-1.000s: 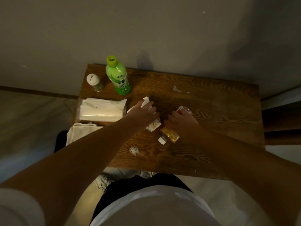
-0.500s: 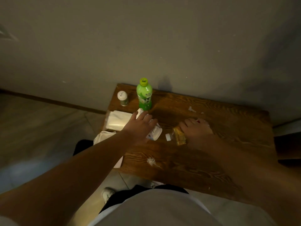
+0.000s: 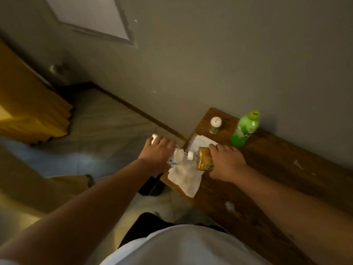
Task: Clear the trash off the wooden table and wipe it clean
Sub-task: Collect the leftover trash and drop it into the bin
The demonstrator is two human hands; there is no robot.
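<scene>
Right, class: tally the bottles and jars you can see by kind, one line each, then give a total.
Green tea bottle: 1
Clear plastic bottle in left hand: 1
Amber jar in right hand: 1
White-capped shaker: 1
Total: 4

We are seeing the person's own body from above: both forearms are showing bare, the left hand [image 3: 157,153] and right hand [image 3: 226,161] are wearing no gloves, rings or watch, a plain white top is covering the torso, with dark trousers showing just beneath its hem
</scene>
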